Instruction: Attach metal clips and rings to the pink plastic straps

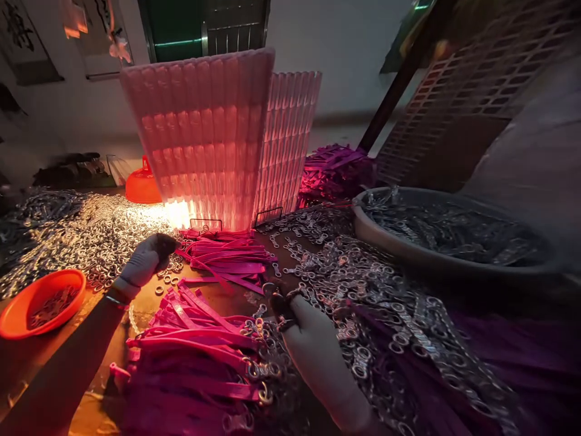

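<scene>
My left hand (146,260), gloved with dark fingertips, is closed in a pinch at the left end of a pink strap (204,266) that slants right beside a bundle of similar straps (236,251). My right hand (308,339), gloved likewise, pinches a small metal ring fitting (269,289) near the bundle's right end. Its fingertips partly hide the fitting. Closer to me lies a larger pile of pink straps (190,333), several with metal ring fittings (263,369) on their right ends.
Loose metal rings (113,242) heap at left beneath a lit red lamp (143,183). An orange bowl (68,281) holds small metal parts. Metal fittings (376,284) spread at right, before a large basin (436,254). Ribbed translucent panels (204,133) stand behind; purple straps (338,166) pile beyond.
</scene>
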Available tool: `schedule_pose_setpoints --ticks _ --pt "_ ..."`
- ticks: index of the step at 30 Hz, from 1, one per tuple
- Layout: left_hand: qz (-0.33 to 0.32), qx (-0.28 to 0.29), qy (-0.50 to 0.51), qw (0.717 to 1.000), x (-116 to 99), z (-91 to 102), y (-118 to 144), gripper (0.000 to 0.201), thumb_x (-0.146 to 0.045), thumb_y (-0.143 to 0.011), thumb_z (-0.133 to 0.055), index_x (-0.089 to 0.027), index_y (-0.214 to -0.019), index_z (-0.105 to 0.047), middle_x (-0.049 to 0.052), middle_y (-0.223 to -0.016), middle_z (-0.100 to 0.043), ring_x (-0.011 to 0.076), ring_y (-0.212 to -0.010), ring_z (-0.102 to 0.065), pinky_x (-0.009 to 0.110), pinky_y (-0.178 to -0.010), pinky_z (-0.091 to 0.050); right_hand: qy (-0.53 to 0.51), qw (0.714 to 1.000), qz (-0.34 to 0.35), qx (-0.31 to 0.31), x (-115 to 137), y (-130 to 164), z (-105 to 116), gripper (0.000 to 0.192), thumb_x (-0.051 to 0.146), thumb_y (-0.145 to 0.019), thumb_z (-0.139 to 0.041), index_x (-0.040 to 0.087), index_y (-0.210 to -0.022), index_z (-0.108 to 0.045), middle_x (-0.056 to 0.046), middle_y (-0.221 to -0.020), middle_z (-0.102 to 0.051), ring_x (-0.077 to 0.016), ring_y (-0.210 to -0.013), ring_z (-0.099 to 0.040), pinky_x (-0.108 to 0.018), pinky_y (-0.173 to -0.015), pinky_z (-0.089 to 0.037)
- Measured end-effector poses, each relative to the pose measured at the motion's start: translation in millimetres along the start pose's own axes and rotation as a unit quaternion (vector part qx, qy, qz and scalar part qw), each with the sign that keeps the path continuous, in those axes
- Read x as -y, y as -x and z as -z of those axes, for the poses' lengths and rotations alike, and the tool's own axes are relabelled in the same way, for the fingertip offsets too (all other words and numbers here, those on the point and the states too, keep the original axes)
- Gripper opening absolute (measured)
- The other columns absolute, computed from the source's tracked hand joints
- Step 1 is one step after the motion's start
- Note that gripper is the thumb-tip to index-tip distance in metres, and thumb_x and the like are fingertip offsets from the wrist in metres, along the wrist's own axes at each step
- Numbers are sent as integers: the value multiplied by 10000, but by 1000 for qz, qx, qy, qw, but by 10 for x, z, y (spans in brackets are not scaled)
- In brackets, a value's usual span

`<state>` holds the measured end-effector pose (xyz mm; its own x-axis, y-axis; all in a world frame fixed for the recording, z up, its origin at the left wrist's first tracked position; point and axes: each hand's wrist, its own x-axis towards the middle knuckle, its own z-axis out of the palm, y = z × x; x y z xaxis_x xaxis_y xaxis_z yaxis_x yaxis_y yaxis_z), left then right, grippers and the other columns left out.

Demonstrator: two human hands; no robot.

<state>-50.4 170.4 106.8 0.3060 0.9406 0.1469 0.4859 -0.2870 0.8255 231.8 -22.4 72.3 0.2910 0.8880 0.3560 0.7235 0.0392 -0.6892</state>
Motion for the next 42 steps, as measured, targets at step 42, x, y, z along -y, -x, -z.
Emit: schedule_pose_setpoints --ticks 42 --pt "-26 291 13 956 -186 -1206 996 200 -239 -887 -508 -159 -790 -664 37 -754 -656 142 -657 -526 243 -619 -382 278 940 148 132 133 305 -405 195 27 -672 -509 186 -740 -599 -108 -823 -636 -219 -720 -510 -346 -654 -325"
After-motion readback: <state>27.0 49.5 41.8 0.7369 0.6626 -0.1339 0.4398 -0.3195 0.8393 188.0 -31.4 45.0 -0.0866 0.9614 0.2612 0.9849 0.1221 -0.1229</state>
